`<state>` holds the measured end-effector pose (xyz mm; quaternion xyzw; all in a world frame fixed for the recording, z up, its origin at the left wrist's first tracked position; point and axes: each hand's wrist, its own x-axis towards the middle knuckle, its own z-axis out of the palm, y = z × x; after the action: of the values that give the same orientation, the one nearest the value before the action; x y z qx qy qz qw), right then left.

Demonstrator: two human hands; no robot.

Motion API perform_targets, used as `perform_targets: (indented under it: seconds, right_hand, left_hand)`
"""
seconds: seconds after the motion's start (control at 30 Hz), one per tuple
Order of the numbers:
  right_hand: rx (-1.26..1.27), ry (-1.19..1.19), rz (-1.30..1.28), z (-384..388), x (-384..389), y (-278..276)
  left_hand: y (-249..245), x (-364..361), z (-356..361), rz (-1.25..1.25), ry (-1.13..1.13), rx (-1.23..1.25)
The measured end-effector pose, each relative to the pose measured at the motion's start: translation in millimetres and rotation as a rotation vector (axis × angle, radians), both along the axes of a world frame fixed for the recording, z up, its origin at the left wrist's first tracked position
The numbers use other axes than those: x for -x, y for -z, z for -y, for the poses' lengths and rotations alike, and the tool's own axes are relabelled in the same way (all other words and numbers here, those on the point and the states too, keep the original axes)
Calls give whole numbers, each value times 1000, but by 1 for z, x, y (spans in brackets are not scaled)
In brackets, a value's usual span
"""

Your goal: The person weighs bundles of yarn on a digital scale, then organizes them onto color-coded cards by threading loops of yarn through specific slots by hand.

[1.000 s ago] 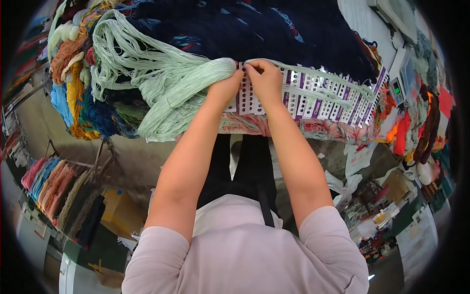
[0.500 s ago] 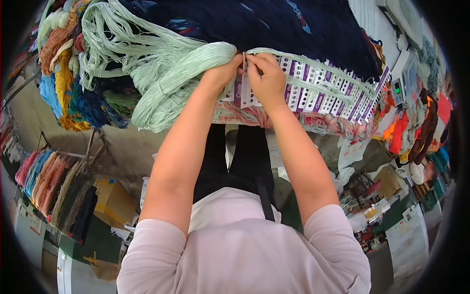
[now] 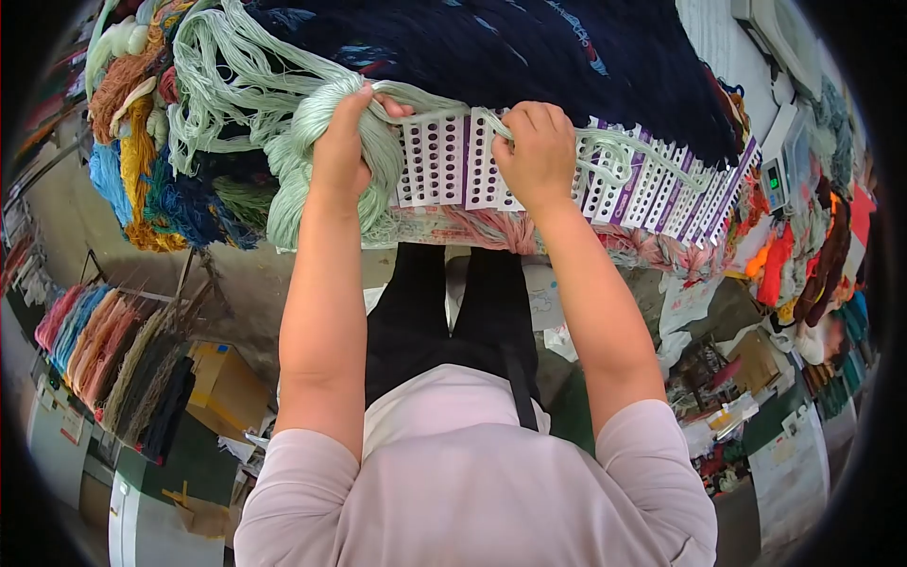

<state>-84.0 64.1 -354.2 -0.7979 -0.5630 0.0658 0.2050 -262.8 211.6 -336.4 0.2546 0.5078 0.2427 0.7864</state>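
My left hand is wrapped round a thick bundle of pale green yarn, its thumb on top and fingertips showing at the right side. To the right, my right hand is closed with curled fingers on a thin pale green strand at the upper edge of the cards. Between and below the hands lie white and purple cards with rows of holes, overlapping toward the right. Loose pale green strands run across the cards right of my right hand.
Dark navy yarn covers the table behind the cards. Pink yarn lies along the front edge. Coloured skeins hang at the left, with a cardboard box below. A device with a green display is at the right.
My left hand has moved left with the pale green bundle, away from my right hand. My right hand has shifted slightly right. More of the cards shows between them.
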Motion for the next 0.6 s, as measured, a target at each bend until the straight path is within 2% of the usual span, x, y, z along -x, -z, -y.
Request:
perform_targets:
  seconds: [0.07, 0.1, 0.13, 0.17, 0.2, 0.23, 0.27, 0.3, 0.37, 0.5, 0.53, 0.57, 0.6]
  right_hand:
    - [-82, -39, 17, 0, 0, 0]
    - [-63, 31, -194, 2, 3, -1]
    - [-42, 102, -403, 5, 5, -3]
    - [-38, 101, -400, 5, 5, -8]
    - [-44, 132, -531, 4, 4, -16]
    - [-50, 164, -663, 3, 4, -21]
    - [-50, 163, -663, 4, 4, -23]
    - [-75, 153, -740, 5, 2, -24]
    - [-123, 107, -866, 7, -2, -23]
    - [-64, 141, -815, 2, -3, -16]
    - [-45, 33, -656, -1, -4, -8]
    - [-27, -73, -497, -5, -3, -4]
    - [21, -37, -513, -8, 0, -3]
  left_hand:
    - [-3, 0, 7, 244, 33, 67]
    - [-3, -1, 10, 327, 24, 71]
    - [-5, -3, 15, 298, 75, 55]
    - [-7, -8, 21, 269, 126, 39]
    - [-4, -14, 27, 272, 123, 40]
    - [2, -21, 32, 328, 256, -27]
    - [6, -29, 37, 382, 390, -94]
    - [7, -41, 41, 307, 458, -225]
    - [12, -44, 40, -422, 927, -1099]
    - [8, -48, 44, -407, 764, -970]
    - [19, -45, 48, -255, 622, -917]
    - [16, -45, 48, -255, 625, -917]
    - [13, -44, 47, -163, 607, -833]
